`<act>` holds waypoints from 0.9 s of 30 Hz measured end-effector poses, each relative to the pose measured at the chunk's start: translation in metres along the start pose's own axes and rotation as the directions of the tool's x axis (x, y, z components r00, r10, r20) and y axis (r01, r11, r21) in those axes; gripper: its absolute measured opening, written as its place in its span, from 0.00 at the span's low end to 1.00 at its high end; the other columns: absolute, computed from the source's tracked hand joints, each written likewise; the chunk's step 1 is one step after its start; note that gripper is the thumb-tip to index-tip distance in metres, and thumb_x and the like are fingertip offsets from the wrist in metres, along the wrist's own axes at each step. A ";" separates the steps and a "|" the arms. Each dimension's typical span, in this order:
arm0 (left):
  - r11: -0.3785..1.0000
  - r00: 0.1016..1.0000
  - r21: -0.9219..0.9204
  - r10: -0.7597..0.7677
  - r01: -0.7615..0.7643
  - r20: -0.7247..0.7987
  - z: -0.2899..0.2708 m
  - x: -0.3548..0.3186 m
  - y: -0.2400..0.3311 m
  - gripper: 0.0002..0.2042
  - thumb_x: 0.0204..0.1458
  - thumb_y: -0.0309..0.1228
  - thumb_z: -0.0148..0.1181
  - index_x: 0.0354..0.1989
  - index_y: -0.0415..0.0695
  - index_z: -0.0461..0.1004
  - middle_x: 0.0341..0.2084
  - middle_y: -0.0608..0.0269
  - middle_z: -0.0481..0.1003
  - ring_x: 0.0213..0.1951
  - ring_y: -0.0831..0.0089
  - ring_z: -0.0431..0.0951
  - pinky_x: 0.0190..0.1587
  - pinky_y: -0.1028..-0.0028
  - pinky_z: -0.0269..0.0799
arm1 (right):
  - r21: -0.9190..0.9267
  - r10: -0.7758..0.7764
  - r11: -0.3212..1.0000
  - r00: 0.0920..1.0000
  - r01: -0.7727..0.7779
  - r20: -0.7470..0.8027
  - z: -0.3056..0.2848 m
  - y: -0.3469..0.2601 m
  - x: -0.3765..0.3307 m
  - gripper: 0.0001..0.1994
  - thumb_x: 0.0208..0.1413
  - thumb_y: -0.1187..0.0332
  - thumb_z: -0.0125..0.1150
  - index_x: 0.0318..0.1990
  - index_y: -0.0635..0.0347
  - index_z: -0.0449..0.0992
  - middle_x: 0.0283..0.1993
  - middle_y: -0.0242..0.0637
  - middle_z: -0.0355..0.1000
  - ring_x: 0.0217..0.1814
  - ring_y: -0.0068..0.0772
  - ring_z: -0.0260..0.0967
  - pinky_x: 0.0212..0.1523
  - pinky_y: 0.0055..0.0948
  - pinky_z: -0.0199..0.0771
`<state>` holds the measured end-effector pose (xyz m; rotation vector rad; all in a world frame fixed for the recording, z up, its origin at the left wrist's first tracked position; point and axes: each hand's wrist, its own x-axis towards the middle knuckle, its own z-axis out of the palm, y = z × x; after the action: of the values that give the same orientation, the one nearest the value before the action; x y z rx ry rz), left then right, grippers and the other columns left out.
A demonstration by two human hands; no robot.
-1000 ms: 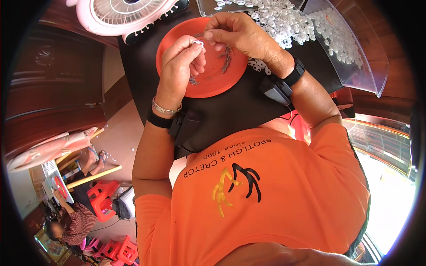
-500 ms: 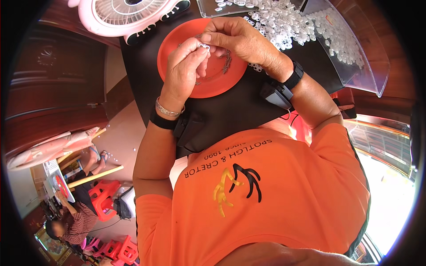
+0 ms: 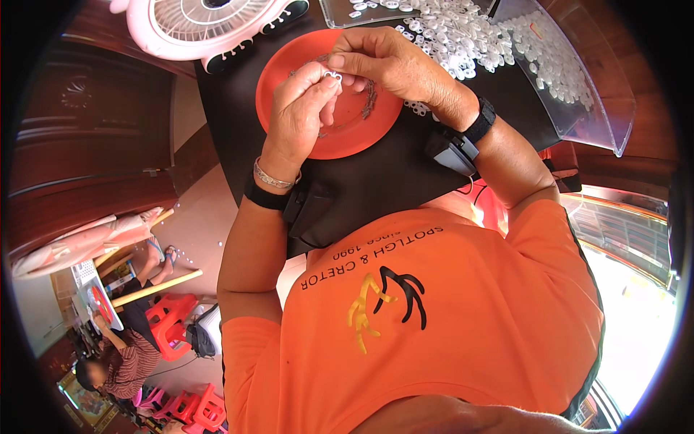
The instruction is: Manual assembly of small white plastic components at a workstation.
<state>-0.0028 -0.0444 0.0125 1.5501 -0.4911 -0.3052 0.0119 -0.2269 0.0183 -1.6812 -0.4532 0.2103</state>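
Observation:
Above a round red-orange plate (image 3: 340, 145), both hands meet fingertip to fingertip. Between thumb and fingers of my left hand (image 3: 296, 105) is a small white plastic piece (image 3: 332, 75) with openings in it. My right hand (image 3: 390, 65) pinches right beside that piece, thumb against index finger; whatever sits in its fingertips is too small to name. Small dark grey-brown bits (image 3: 370, 100) lie in a curved line on the plate, partly hidden by the hands. To the right, a heap of small white plastic pieces (image 3: 463, 43) is spread on the black table (image 3: 361, 188).
A clear plastic tray (image 3: 600, 123) at the far right holds more white pieces. A pink fan (image 3: 210, 29) stands at the far left of the table. Off to the left, another person (image 3: 134, 362) sits near red plastic stools (image 3: 172, 325).
Almost nothing differs. Both hands keep their place over the plate, with only a very slight shift of the fingers around the white piece.

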 end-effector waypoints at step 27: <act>0.996 0.996 -0.004 -0.084 0.084 -0.037 -0.004 0.003 -0.007 0.10 0.55 0.30 0.49 0.25 0.38 0.69 0.15 0.69 0.64 0.16 0.83 0.61 0.20 0.82 0.57 | -0.155 -0.119 0.982 0.991 0.109 -0.055 -0.010 0.002 0.002 0.10 0.60 0.64 0.56 0.36 0.63 0.74 0.27 0.24 0.68 0.31 0.14 0.63 0.34 0.17 0.66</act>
<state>0.0027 -0.0430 0.0062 1.5739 -0.3972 -0.3410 0.0183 -0.2347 0.0182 -1.7989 -0.5263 0.0383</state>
